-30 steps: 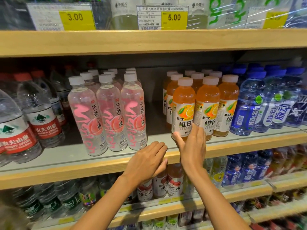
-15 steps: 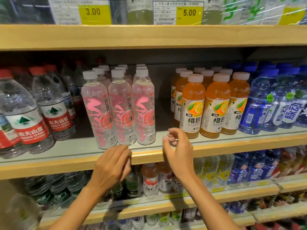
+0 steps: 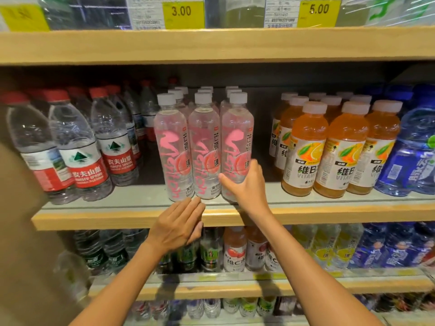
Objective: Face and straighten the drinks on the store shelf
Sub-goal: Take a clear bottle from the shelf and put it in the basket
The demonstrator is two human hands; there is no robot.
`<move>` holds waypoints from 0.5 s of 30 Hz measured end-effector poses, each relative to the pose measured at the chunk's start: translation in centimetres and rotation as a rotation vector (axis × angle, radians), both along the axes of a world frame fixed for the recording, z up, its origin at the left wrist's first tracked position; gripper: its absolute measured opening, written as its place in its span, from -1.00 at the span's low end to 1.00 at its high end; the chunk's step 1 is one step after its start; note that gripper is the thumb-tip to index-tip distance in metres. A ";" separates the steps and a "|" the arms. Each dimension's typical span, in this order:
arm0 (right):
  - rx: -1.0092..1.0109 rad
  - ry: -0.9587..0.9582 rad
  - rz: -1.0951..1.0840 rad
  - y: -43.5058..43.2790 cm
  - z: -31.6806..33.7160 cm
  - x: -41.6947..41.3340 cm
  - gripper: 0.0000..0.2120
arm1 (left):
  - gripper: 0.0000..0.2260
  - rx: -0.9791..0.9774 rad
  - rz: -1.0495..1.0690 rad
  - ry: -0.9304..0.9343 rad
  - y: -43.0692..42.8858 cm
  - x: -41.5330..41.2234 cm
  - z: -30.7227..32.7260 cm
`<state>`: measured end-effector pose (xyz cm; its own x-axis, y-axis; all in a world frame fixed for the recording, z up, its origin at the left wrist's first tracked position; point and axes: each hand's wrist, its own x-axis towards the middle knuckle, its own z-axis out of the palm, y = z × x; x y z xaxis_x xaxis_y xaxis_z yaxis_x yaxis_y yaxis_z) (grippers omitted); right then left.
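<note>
Right hand [image 3: 246, 184] wrapped the end pink bottle [image 3: 236, 137] low, likely to square its label forward, while the left hand [image 3: 180, 225] waited flat-fingered, empty, at the shelf lip [image 3: 329, 214].

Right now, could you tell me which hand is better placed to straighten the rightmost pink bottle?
Right. The right hand cups that pink bottle low down, thumb across its front. The left hand lies flat at the shelf edge, holding nothing.
</note>
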<state>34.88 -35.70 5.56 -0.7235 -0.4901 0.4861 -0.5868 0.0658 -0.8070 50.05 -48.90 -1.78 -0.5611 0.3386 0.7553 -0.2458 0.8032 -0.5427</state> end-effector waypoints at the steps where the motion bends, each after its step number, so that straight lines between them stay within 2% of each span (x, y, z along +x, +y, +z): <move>1: -0.015 0.013 -0.002 0.2 0.1 0.1 -0.45 | -0.68 0.013 -0.001 -0.003 0.1 0.1 0.1; 7: -0.100 -0.052 0.117 3.2 0.9 1.1 -0.50 | -0.72 0.179 -0.026 -0.053 1.5 0.6 1.1; 10: -0.145 -0.074 0.205 4.9 1.8 1.6 -0.51 | -0.77 0.336 -0.010 -0.121 3.0 0.9 2.4; 12: -0.173 -0.099 0.285 6.0 2.4 2.2 -0.53 | -0.77 0.567 -0.013 -0.117 4.6 1.0 4.1; 15: -0.179 -0.158 0.421 7.3 2.5 3.4 -0.55 | -0.84 1.116 -0.197 0.077 7.5 0.4 8.2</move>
